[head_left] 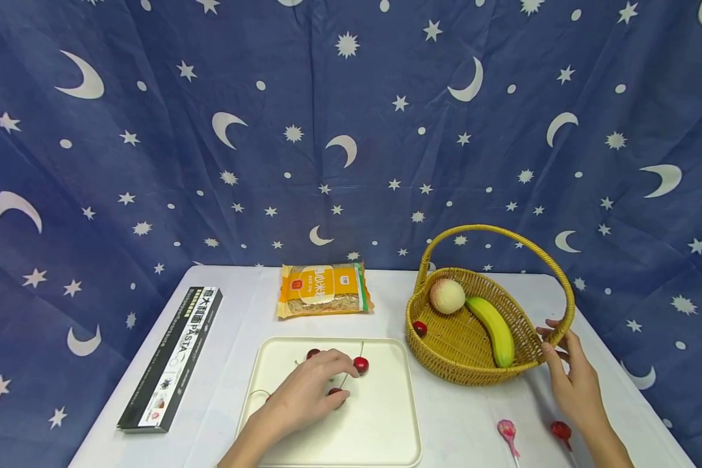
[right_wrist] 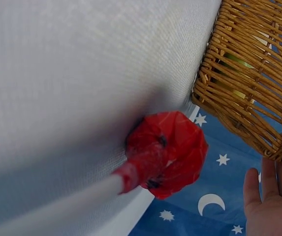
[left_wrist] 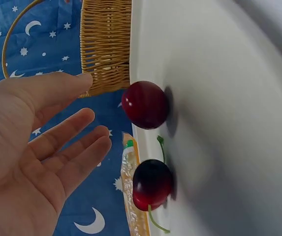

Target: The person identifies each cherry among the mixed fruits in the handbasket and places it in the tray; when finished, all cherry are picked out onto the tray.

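Note:
Above the cream tray (head_left: 380,432), my left hand (head_left: 310,393) reaches in with relaxed, spread fingers. Around it lie several red cherries, one cherry (head_left: 361,365) just past the fingertips; others are partly hidden by the hand. The left wrist view shows a gap between that hand (left_wrist: 37,142) and a dark red cherry (left_wrist: 145,104). My right hand (head_left: 576,383) holds the wicker basket (head_left: 444,367) at the base of its handle, fingers and thumb on either side. Inside the basket are a peach (head_left: 447,296), a banana (head_left: 494,330) and a cherry (head_left: 420,329).
A black pasta box (head_left: 172,357) lies at the left of the white table. At the back is an orange-yellow grain bag (head_left: 325,289). A pink lollipop (head_left: 507,430) and a red lollipop (head_left: 561,430) lie in front of the basket, the red one beside my right forearm.

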Demonstrator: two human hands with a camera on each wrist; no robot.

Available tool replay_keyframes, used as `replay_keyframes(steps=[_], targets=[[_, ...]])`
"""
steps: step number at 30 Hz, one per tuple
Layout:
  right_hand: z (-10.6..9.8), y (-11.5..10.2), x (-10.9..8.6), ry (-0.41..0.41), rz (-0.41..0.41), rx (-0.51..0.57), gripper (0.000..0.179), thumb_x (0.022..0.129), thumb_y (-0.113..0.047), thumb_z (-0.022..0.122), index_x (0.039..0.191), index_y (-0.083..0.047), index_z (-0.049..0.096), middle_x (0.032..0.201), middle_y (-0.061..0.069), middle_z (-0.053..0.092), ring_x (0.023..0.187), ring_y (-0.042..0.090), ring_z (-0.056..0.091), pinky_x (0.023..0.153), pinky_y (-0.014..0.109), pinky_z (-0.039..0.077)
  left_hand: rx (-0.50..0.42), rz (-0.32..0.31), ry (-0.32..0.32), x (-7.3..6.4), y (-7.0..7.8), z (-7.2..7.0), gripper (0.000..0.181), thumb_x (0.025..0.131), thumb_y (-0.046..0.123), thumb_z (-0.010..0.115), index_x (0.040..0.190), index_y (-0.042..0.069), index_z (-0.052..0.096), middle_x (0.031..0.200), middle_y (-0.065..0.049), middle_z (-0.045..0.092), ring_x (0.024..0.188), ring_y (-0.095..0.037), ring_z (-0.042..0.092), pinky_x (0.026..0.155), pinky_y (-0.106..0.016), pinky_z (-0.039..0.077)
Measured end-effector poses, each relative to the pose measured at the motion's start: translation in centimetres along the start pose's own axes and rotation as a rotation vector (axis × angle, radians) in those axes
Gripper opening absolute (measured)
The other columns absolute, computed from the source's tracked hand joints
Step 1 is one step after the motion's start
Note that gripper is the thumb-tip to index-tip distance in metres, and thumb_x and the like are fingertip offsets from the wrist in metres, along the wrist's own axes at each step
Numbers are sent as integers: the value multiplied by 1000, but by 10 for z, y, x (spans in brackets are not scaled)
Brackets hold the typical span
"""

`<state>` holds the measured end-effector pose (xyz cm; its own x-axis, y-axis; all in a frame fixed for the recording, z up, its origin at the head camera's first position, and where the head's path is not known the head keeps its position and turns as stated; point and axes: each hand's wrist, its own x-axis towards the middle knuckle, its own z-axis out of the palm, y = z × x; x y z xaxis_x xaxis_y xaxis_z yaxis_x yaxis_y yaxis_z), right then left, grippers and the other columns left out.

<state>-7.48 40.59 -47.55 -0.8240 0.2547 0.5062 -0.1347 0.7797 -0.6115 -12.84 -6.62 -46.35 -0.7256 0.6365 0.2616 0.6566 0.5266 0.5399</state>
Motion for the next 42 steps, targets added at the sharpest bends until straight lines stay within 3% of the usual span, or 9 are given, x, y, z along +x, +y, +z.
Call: replay_keyframes(steps=[7, 12, 18, 23, 27, 32, 35, 38, 42], targets=[[-1, 0, 0, -6, 11, -9, 46, 112, -18, 54, 157, -16, 45, 132, -45, 48, 119, -28, 40, 93, -7, 31, -16, -32, -85, 20, 3, 0, 44, 94, 24, 81, 136, 20, 69, 134, 6, 71, 124, -15, 67, 107, -39, 56], [-2, 0, 0, 2, 5, -13, 45, 112, -17, 55, 156, -12, 46, 132, -41, 50, 118, -27, 41, 92, -7, 31, -150, -67, -210, 41, 7, -5, 71, 90, 47, 82, 152, 25, 57, 145, 2, 66, 129, -22, 65, 109, -44, 54], [-1, 1, 0, 11, 5, -15, 45, 112, -16, 55, 155, -11, 47, 132, -36, 54, 118, -27, 42, 92, -7, 32, -268, -50, -370, 74, 17, -9, 86, 88, 55, 81, 162, 29, 45, 151, 4, 60, 137, -22, 59, 110, -34, 54], [0, 0, 0, 13, 4, -15, 45, 111, -16, 55, 155, -11, 47, 133, -33, 56, 118, -27, 42, 93, -7, 33, -173, -31, -458, 102, 29, -11, 92, 88, 62, 78, 164, 26, 41, 157, 2, 54, 143, -22, 56, 116, -36, 51], [-1, -1, 1, 17, 1, -18, 45, 111, -16, 57, 155, -11, 48, 132, -35, 54, 117, -27, 42, 93, -7, 33, -117, -22, -483, 126, 42, -11, 82, 95, 65, 68, 163, 25, 45, 162, -2, 50, 148, -22, 52, 122, -40, 46], [-2, 0, 1, 20, -18, 8, 45, 110, -13, 57, 154, -11, 49, 131, -44, 49, 118, -26, 44, 94, -7, 34, -103, 50, -501, 160, 55, -10, 76, 105, 63, 49, 164, 17, 43, 168, -6, 47, 154, -20, 46, 125, -37, 43], [-2, 0, 1, 20, -31, 25, 45, 110, -11, 57, 154, -12, 50, 132, -42, 51, 119, -24, 46, 96, -5, 35, -116, 84, -542, 180, 62, -8, 74, 108, 62, 41, 163, 14, 43, 165, -6, 51, 151, -17, 50, 124, -32, 44], [-2, -1, 0, 18, -34, 29, 45, 109, -10, 58, 154, -13, 50, 133, -36, 54, 120, -24, 47, 96, -5, 35, -123, 64, -603, 197, 69, -6, 74, 107, 66, 37, 160, 16, 49, 160, -3, 57, 147, -13, 55, 121, -31, 46], [-2, 0, -2, 15, -22, 22, 45, 109, -11, 58, 154, -14, 50, 132, -35, 54, 119, -24, 46, 95, -6, 35, -118, -42, -724, 212, 78, -1, 80, 101, 78, 31, 161, 28, 47, 165, 6, 50, 153, -10, 46, 126, -38, 41]])
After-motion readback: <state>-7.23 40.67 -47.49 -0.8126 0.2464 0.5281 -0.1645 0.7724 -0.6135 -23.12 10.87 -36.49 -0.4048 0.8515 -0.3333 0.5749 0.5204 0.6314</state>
